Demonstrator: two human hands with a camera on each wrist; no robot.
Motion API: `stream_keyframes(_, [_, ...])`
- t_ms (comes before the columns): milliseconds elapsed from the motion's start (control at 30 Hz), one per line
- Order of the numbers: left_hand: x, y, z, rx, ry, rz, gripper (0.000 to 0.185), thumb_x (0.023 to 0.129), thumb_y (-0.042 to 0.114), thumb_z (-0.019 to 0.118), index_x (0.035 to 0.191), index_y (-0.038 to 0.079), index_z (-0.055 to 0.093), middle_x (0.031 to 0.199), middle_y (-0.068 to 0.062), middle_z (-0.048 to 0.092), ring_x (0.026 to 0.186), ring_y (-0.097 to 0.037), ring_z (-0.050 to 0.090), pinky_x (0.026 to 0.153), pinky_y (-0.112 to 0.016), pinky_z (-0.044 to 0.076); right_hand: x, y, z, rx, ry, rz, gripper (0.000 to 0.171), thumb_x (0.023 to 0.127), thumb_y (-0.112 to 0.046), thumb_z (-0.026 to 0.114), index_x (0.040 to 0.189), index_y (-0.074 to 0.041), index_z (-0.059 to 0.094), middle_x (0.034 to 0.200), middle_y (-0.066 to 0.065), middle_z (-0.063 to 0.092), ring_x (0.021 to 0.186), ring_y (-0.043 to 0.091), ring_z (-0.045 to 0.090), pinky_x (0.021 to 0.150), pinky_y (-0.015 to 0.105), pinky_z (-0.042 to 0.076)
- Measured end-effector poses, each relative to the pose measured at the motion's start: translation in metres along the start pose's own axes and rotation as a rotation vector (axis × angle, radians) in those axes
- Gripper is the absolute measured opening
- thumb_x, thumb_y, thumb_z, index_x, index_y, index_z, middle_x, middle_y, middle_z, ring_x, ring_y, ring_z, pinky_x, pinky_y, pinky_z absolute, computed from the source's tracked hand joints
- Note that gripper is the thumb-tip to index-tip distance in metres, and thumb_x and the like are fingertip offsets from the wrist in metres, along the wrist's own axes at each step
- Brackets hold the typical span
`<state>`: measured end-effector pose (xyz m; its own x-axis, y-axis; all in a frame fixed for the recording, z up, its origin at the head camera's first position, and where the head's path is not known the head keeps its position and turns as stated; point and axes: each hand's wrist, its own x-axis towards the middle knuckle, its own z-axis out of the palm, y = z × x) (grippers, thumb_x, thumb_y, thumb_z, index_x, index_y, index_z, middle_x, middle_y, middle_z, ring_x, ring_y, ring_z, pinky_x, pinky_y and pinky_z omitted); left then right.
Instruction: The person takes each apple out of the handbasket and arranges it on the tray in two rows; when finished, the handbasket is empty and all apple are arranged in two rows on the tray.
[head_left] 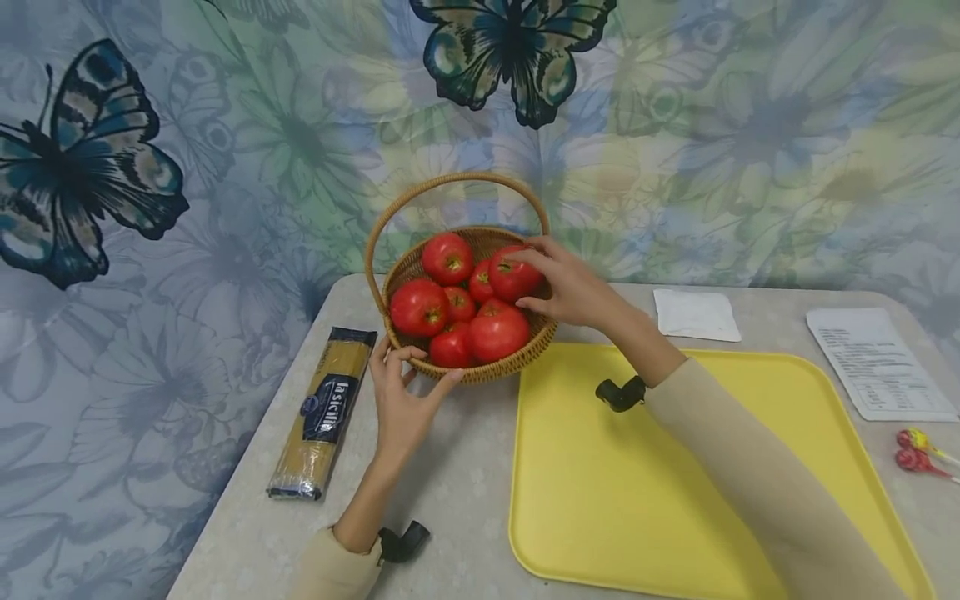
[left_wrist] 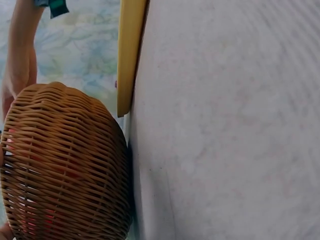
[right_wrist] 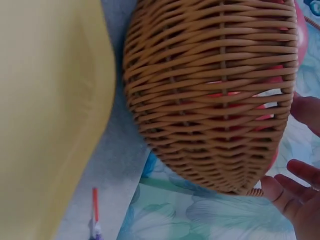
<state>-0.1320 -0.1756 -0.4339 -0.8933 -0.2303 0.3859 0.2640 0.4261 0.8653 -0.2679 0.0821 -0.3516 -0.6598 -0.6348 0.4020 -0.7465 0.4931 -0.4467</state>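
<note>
A round wicker basket (head_left: 495, 372) with a tall arched handle stands on the table and holds several red tomatoes (head_left: 498, 331). At its near left rim, my left hand (head_left: 403, 404) holds on, fingers over the edge and thumb along the front. My right hand (head_left: 573, 283) reaches over the right rim, its fingers and thumb around the tomato (head_left: 514, 273) at the upper right of the pile. In the left wrist view, the basket's woven side (left_wrist: 70, 160) hides most of the left fingers. From the right wrist view, the right hand (right_wrist: 302, 200) shows beside the rim.
A packet of spaghetti (head_left: 326, 412) lies left of the basket. A large yellow tray (head_left: 637, 500) lies under the right forearm. Behind it is a white packet (head_left: 696, 315); to the right are a printed sheet (head_left: 881, 362) and lollipops (head_left: 912, 458). A butterfly-patterned backdrop (head_left: 300, 150) stands behind the table.
</note>
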Motion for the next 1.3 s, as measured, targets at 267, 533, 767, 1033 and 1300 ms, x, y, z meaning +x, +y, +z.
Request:
stream_keyframes(267, [0.000, 0.002, 0.003, -0.013, 0.008, 0.014, 0.050, 0.074, 0.019, 0.087, 0.105, 0.003, 0.051, 0.153, -0.018, 0.020, 0.144, -0.032, 0.023, 0.100, -0.058, 0.047, 0.019, 0.005, 0.003, -0.096, -0.061, 0.096, 0.063, 0.084, -0.030, 0.079, 0.139, -0.016, 0.052, 0.147, 0.018, 0.042, 0.131, 0.036, 0.046, 0.103, 0.051, 0.046])
stream_keyframes(533, [-0.003, 0.039, 0.001, -0.041, -0.002, 0.050, 0.046, 0.076, 0.009, 0.084, 0.102, -0.005, 0.049, 0.147, -0.029, 0.021, 0.141, -0.041, 0.026, 0.100, -0.061, 0.045, 0.026, 0.015, 0.016, -0.136, -0.087, 0.143, 0.060, 0.082, -0.030, 0.081, 0.135, -0.018, 0.056, 0.149, 0.016, 0.040, 0.135, 0.035, 0.042, 0.107, 0.051, 0.043])
stream_keyframes(767, [-0.003, 0.039, 0.002, -0.029, -0.005, 0.046, 0.048, 0.076, 0.011, 0.085, 0.102, -0.005, 0.048, 0.147, -0.030, 0.021, 0.141, -0.041, 0.025, 0.101, -0.060, 0.045, 0.025, 0.018, 0.016, -0.090, -0.036, 0.104, 0.058, 0.079, -0.028, 0.083, 0.131, -0.014, 0.059, 0.144, 0.015, 0.046, 0.132, 0.034, 0.044, 0.109, 0.050, 0.042])
stream_keyframes(1033, [-0.004, 0.037, 0.001, -0.042, 0.001, 0.014, 0.047, 0.077, 0.011, 0.084, 0.102, -0.007, 0.048, 0.146, -0.031, 0.022, 0.140, -0.044, 0.026, 0.100, -0.061, 0.045, 0.017, 0.013, 0.011, 0.046, 0.101, 0.039, 0.058, 0.079, -0.028, 0.083, 0.131, -0.017, 0.059, 0.138, 0.013, 0.050, 0.124, 0.031, 0.052, 0.097, 0.049, 0.052])
stream_keyframes(1300, [-0.003, 0.036, -0.001, -0.034, -0.009, -0.006, 0.048, 0.077, 0.012, 0.084, 0.103, -0.006, 0.049, 0.147, -0.028, 0.022, 0.141, -0.041, 0.026, 0.102, -0.061, 0.044, -0.021, -0.003, -0.018, 0.126, 0.224, 0.015, 0.062, 0.076, -0.018, 0.085, 0.131, -0.015, 0.058, 0.141, 0.009, 0.051, 0.097, 0.020, 0.057, 0.063, 0.032, 0.053])
